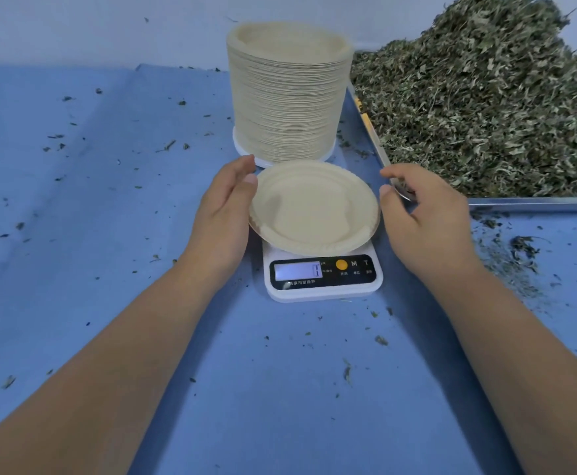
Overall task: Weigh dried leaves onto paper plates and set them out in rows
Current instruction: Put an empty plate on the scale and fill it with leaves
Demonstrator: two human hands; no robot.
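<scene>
An empty paper plate lies on a small white kitchen scale at the middle of the table. My left hand is against the plate's left rim, fingers fairly straight, thumb tip touching the edge. On the plate's right side is my right hand, fingers loosely curved with the thumb tip at the rim and nothing in it. A tall stack of paper plates stands just behind the scale. A big heap of dried leaves fills a metal tray at the right.
A blue cloth covers the table and is strewn with leaf crumbs, thickest in front of the tray at the right. The scale's display is lit; I cannot read its figure. A pale wall rises behind the table.
</scene>
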